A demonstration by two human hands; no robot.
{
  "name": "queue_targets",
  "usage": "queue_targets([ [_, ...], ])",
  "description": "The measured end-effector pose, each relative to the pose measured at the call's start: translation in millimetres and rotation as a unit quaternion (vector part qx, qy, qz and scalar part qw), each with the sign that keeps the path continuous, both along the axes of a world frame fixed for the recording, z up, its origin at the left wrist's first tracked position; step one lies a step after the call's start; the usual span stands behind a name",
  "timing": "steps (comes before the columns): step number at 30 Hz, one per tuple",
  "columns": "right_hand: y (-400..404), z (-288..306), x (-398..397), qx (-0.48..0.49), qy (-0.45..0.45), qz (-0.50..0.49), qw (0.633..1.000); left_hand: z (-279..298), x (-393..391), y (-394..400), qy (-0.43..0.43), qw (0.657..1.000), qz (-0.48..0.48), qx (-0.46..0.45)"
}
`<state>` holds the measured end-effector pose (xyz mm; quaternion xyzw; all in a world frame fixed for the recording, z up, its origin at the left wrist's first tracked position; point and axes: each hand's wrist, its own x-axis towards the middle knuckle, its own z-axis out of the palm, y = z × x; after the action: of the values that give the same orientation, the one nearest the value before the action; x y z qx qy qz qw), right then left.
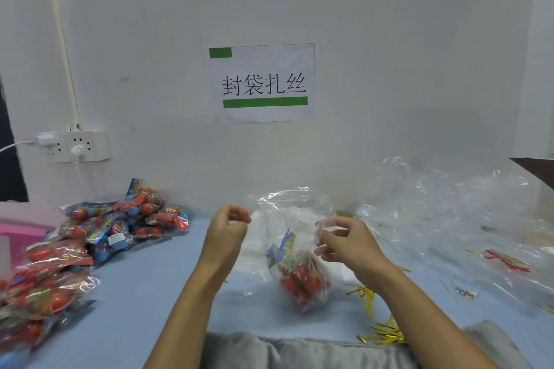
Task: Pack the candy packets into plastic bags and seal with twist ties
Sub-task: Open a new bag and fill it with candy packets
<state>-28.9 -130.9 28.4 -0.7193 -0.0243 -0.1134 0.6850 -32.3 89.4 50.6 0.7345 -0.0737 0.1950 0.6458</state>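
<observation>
Grey clothing point(299, 350), bottom centre. Candy packets point(90, 237), heaped lower left. Left hand point(226, 231), centre, fingers curled, apparently holding nothing. Plastic bag point(296, 263) with red candy, centre, its film pinched by right hand point(344, 241). Twist ties point(380, 329), lower right.

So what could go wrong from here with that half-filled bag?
1. The plastic bag hangs from the right hand alone, mouth open; if it slips, the candy packets inside may spill.
2. The left hand is off the bag, so gathering the neck may be awkward.
3. The twist ties lie near the table edge and could be brushed off.
</observation>
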Motion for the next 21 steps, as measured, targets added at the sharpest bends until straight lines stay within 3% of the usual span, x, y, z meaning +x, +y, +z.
queue_targets([
  [3, -0.3, 0.3, 0.2, 0.011, 0.006, -0.004, 1.0, -8.4, -1.7, 8.7, 0.118, 0.956, -0.153, 0.22],
  [5, -1.6, 0.2, 0.1, 0.021, 0.009, -0.006, 1.0, -14.7, -1.4, 7.7, 0.128, 0.942, -0.174, 0.255],
  [8, -2.3, 0.0, 0.4, 0.029, 0.008, -0.01, 0.999, -14.7, 0.1, 4.1, 0.072, 0.969, -0.103, 0.213],
  [12, -2.7, 0.3, 0.8, 0.013, 0.021, -0.002, 1.0, -4.2, 0.4, -1.0, -0.02, 0.999, -0.032, -0.028],
  [16, 0.2, -1.5, -1.3, -0.022, 0.055, 0.043, 0.997, -1.8, -1.6, -6.3, -0.04, 0.998, -0.044, 0.006],
  [21, -6.1, 0.5, 1.8, -0.027, 0.073, -0.007, 0.997, 1.9, -10.8, -14.7, -0.022, 0.987, -0.154, 0.029],
])
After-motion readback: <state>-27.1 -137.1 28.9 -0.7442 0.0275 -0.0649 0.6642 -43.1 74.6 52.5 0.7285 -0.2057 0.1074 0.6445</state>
